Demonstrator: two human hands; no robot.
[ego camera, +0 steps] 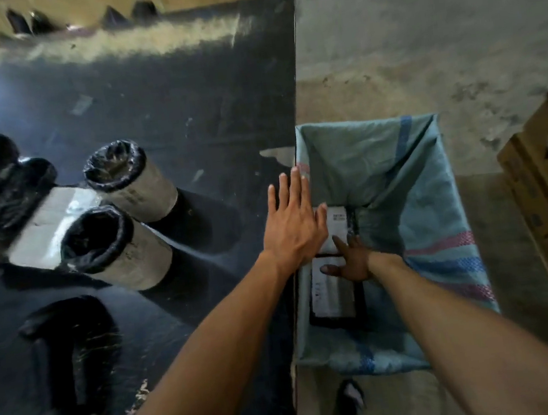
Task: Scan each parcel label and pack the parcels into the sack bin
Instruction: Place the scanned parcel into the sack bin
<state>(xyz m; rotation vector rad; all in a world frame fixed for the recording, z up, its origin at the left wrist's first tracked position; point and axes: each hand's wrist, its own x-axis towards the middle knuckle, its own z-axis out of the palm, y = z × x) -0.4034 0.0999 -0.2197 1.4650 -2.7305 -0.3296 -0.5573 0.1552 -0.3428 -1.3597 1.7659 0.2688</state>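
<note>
We reached into the sack bin [436, 187] at lower right.
Our right hand [352, 263] pressed flat on a labelled parcel [332, 296] inside; our left hand [294, 225] hovered spread, holding nothing, above the black table [149, 102] edge.

Parcel labels [331, 290] blurred, unreadable

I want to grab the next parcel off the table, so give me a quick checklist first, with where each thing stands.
1. Right hand free: ok, fingers spread on a parcel in the sack bin.
2. Left hand free: ok, open, holds nothing.
3. Parcels lie flat in the bin: ok.
4. Room left in the bin: ok.
5. Rolled parcels left on the table: ok.
6. Their labels scanned: cannot tell.
</note>
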